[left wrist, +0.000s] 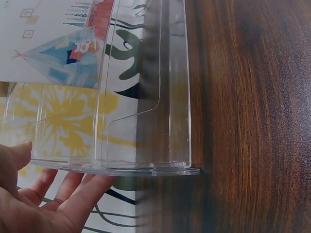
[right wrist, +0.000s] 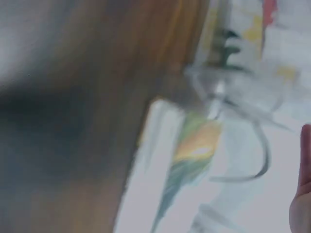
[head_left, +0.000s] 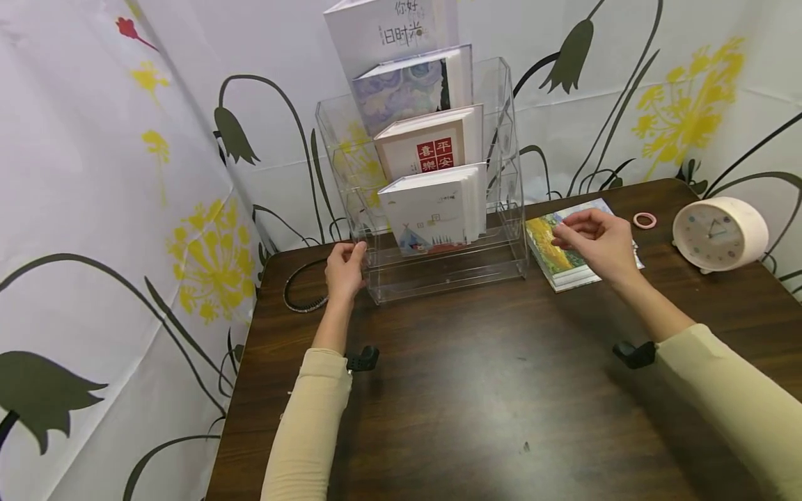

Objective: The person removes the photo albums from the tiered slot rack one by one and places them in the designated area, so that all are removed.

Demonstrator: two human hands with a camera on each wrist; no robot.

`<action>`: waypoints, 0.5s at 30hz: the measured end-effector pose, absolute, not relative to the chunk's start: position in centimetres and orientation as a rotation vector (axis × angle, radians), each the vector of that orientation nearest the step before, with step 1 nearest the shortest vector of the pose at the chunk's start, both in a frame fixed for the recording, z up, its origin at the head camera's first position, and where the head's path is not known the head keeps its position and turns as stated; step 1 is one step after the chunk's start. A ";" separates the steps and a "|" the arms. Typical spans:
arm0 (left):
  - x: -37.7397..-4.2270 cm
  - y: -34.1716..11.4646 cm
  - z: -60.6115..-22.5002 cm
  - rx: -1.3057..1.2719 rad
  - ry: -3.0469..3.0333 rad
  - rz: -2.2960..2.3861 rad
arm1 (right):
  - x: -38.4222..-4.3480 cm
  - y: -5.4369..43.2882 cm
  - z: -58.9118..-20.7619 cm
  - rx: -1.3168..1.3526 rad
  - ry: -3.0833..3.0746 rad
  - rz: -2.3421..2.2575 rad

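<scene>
A clear acrylic tiered rack (head_left: pixel 445 284) stands at the back of the table. My left hand (head_left: pixel 344 271) holds its left side panel, the thumb (left wrist: pixel 22 153) near the panel's edge and the fingers (left wrist: pixel 87 199) along its outer face. Books fill the tiers, the lowest a white one with a blue tent (head_left: pixel 426 216), then a beige one with red squares (head_left: pixel 413 149). To the right of the rack lies a small stack of books, the top one with a painted yellow and green cover (head_left: pixel 551 243). Over it hovers my right hand (head_left: pixel 601 243), fingers loosely bent with nothing visible in them.
Beside the stack lie a pink ring (head_left: pixel 644 220) and a cream round clock (head_left: pixel 720 233) at the table's right. A dark coiled loop (head_left: pixel 305 307) rests left of the rack. Flower-patterned cloth (head_left: pixel 188 139) hangs behind and left of the brown table (head_left: pixel 476 390).
</scene>
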State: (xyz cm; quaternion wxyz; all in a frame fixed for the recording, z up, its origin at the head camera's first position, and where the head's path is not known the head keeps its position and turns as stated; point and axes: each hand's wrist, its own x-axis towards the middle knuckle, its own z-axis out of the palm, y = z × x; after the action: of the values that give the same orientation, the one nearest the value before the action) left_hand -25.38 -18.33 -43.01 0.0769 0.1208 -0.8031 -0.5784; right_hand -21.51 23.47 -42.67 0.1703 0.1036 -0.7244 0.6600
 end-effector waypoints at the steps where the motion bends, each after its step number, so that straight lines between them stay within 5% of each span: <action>1: -25.4 -18.3 -43.0 0.364 -2.409 -1.727 | -21.8 22.8 -42.4 0.294 -2.096 1.787; 15: -25.6 -18.6 -43.2 0.404 -2.417 -1.712 | -25.9 15.3 -40.1 0.409 -2.238 1.562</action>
State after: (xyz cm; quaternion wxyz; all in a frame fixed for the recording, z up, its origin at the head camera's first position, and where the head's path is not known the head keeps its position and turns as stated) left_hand -25.57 -18.58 -43.24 0.0763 0.1348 -0.8062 -0.5710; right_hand -25.89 15.35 -40.07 0.1896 0.1454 -0.7963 0.5557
